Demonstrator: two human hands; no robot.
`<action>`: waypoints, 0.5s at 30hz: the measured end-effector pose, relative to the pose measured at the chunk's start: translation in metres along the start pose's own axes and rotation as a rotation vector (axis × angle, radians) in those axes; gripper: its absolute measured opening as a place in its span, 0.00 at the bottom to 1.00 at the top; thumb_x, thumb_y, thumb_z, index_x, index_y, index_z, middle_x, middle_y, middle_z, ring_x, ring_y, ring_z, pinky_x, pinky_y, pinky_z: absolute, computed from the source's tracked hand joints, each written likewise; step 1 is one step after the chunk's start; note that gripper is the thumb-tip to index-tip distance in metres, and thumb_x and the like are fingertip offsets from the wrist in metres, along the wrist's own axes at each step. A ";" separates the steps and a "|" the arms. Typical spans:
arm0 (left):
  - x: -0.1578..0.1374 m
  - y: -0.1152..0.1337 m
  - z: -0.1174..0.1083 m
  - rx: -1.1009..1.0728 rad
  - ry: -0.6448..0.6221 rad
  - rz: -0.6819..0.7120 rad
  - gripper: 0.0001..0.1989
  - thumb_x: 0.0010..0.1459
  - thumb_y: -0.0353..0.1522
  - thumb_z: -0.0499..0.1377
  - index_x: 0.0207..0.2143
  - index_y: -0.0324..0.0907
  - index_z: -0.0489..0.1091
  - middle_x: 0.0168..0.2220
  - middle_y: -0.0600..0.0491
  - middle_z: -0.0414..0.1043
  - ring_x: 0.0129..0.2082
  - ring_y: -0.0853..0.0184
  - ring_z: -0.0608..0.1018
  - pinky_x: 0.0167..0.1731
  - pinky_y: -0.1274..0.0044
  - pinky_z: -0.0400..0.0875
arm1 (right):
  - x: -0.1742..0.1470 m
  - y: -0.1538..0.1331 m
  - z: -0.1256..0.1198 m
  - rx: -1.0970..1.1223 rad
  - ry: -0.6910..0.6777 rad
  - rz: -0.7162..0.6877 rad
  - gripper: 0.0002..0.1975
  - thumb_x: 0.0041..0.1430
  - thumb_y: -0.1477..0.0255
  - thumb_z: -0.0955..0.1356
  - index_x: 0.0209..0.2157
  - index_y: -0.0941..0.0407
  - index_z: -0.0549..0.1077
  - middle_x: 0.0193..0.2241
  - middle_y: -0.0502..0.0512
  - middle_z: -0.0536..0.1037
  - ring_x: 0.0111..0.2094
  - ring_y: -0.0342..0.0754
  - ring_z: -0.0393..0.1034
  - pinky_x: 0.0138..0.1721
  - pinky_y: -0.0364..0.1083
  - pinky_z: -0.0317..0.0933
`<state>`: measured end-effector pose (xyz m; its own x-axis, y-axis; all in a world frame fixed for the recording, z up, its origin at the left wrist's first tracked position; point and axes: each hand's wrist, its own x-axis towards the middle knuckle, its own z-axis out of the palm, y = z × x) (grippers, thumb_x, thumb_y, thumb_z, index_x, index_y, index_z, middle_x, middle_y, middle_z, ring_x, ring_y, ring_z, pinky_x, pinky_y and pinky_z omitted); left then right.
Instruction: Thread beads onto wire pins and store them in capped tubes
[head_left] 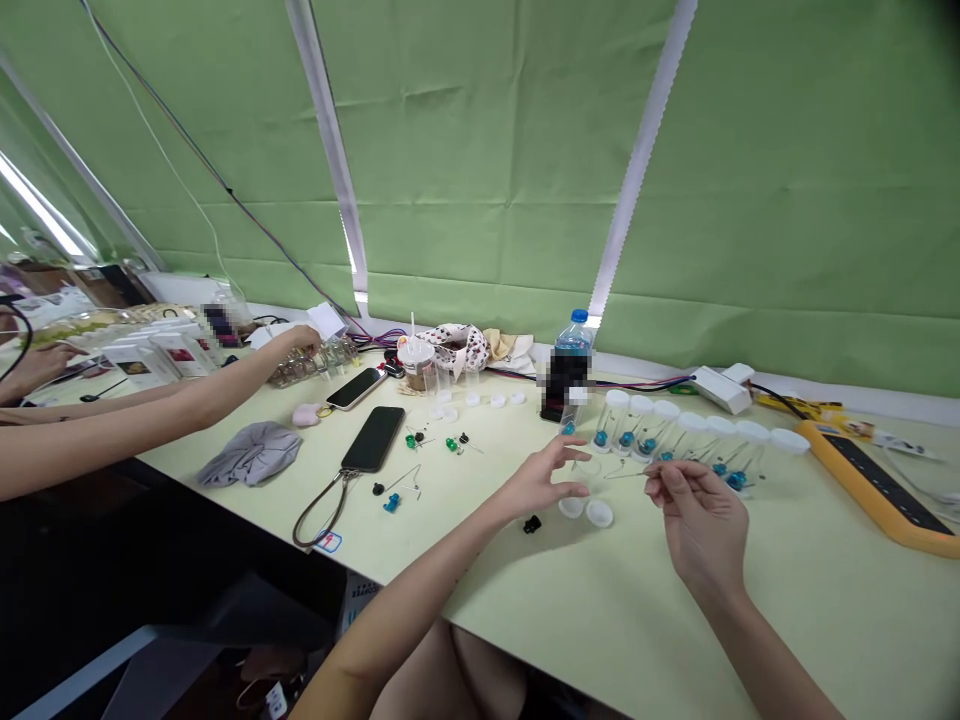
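My right hand (701,520) pinches a thin metal wire (628,474) between thumb and fingertips, its free end pointing left. Thumb and fingers spread apart, my left hand (538,484) hovers to the left of the wire, with nothing clearly in its grasp. Just beyond its fingertips stands a clear tube with a blue part (569,427) inside. A row of clear tubes with white caps (665,409) runs behind my right hand; blue pieces (647,445) and thin wires show in them. Two loose white caps (599,514) and a small black part (532,525) lie near my left wrist.
A yellow power strip (881,488) lies at the right. Behind stand a blue-capped bottle (576,345) and a drink cup (415,362). Two phones (375,438), small green parts (451,444), a blue clip-like part (391,503) and a grey cloth (251,454) lie leftward. Another person's arm (172,408) reaches in.
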<state>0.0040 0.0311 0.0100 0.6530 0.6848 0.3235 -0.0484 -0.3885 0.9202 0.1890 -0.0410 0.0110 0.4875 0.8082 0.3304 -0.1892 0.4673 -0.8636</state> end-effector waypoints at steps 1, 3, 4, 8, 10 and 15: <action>0.000 -0.001 0.002 -0.005 -0.015 -0.002 0.27 0.50 0.31 0.62 0.53 0.46 0.58 0.47 0.46 0.69 0.52 0.63 0.69 0.53 0.66 0.58 | 0.000 0.001 -0.001 0.002 0.002 0.007 0.08 0.50 0.69 0.72 0.30 0.58 0.72 0.27 0.53 0.75 0.24 0.41 0.66 0.22 0.40 0.56; 0.000 -0.003 0.003 -0.020 -0.008 -0.009 0.25 0.51 0.31 0.61 0.52 0.45 0.59 0.44 0.47 0.70 0.48 0.63 0.71 0.50 0.67 0.62 | 0.001 0.001 -0.002 0.003 0.008 0.018 0.08 0.50 0.68 0.72 0.29 0.58 0.72 0.27 0.53 0.75 0.24 0.41 0.66 0.22 0.40 0.56; 0.000 -0.004 0.002 -0.027 0.012 -0.017 0.24 0.52 0.31 0.61 0.51 0.44 0.59 0.43 0.47 0.70 0.46 0.64 0.72 0.48 0.68 0.65 | 0.002 0.002 -0.003 0.003 0.011 0.024 0.09 0.50 0.68 0.72 0.29 0.58 0.72 0.27 0.53 0.75 0.23 0.40 0.66 0.21 0.40 0.56; 0.000 -0.005 -0.005 -0.037 0.120 -0.051 0.23 0.50 0.31 0.61 0.49 0.45 0.60 0.41 0.49 0.68 0.42 0.65 0.73 0.40 0.72 0.69 | 0.003 0.003 -0.006 -0.010 0.006 0.048 0.10 0.50 0.66 0.72 0.29 0.57 0.71 0.27 0.53 0.74 0.24 0.40 0.65 0.22 0.40 0.57; -0.001 -0.004 -0.009 -0.030 0.141 -0.058 0.23 0.49 0.32 0.62 0.48 0.45 0.61 0.40 0.50 0.68 0.41 0.66 0.73 0.39 0.74 0.69 | 0.003 0.003 -0.006 -0.026 -0.001 0.069 0.10 0.50 0.66 0.72 0.28 0.58 0.72 0.27 0.53 0.74 0.24 0.40 0.65 0.23 0.40 0.57; -0.001 -0.004 -0.008 0.003 0.156 -0.037 0.24 0.48 0.34 0.64 0.48 0.45 0.63 0.38 0.51 0.68 0.38 0.67 0.73 0.37 0.75 0.69 | 0.003 0.005 -0.006 -0.062 -0.026 0.133 0.10 0.51 0.65 0.71 0.29 0.57 0.72 0.27 0.52 0.74 0.25 0.40 0.64 0.24 0.40 0.58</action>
<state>-0.0032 0.0368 0.0079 0.5293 0.7858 0.3200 -0.0240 -0.3632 0.9314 0.1948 -0.0385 0.0052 0.4388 0.8710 0.2209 -0.1975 0.3333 -0.9219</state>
